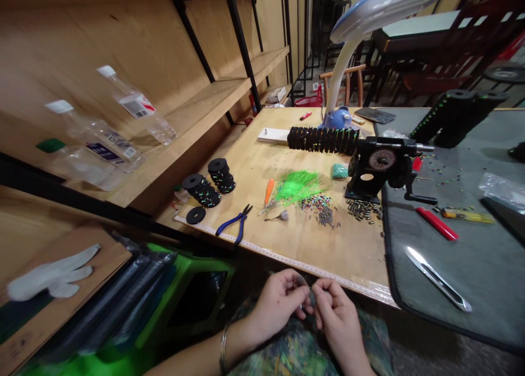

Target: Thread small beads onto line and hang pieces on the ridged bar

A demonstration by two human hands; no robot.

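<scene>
Around a wooden table (270, 162), a shelf (205, 105) of clear bottles is rising at left; beyond the hands, blue-handled needle-nose pliers (243, 216), bright green filaments (297, 185) and scattered beads (318, 202) are lying in the open; a black hand-cranked winder (369, 171) with a row of black spools (322, 139) is standing behind them, blocking part of the dark mat (443, 266) at right; the left hand (281, 302) and right hand (339, 313) are meeting low in the centre, thumbs and fingers bent into pinches; whether they are gripping anything, I cannot tell; the printed measuring strip (287, 260) is running along the table's front edge, just beyond them. The bottom border is cutting off both forearms; the top border is cropping the desk lamp (340, 75); the winder's dial is showing markings too small to read; one bottle (98, 140) is wearing a label whose large pale letters are too unclear to read.
</scene>
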